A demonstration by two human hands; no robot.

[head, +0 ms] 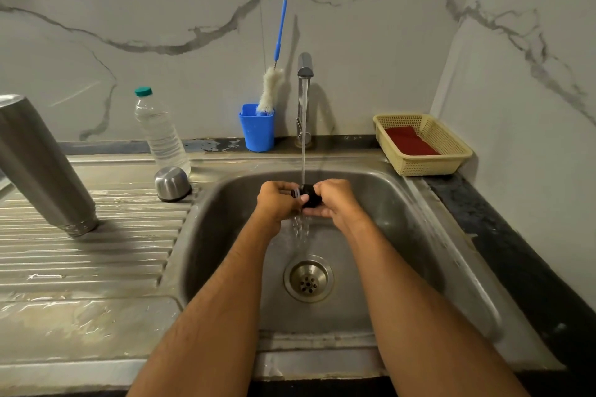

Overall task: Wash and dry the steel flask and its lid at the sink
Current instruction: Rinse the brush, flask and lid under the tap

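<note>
You've got a black lid (310, 198) under the tap, a silver steel flask (42, 164) on the ribbed drainboard (96, 255). Blue cup (258, 127), blue-handled white brush (271, 90) — cream lattice basket (425, 164), red cloth (409, 140). Wall (161, 10) — white marble, grey veins.

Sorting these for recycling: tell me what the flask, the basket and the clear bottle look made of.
Flask: brushed steel by its dull grey sheen, upside down on the drainboard.
Basket: cream plastic, judging by its moulded perforated walls.
Bottle: thin clear plastic, ribbed, with a green cap.
</note>
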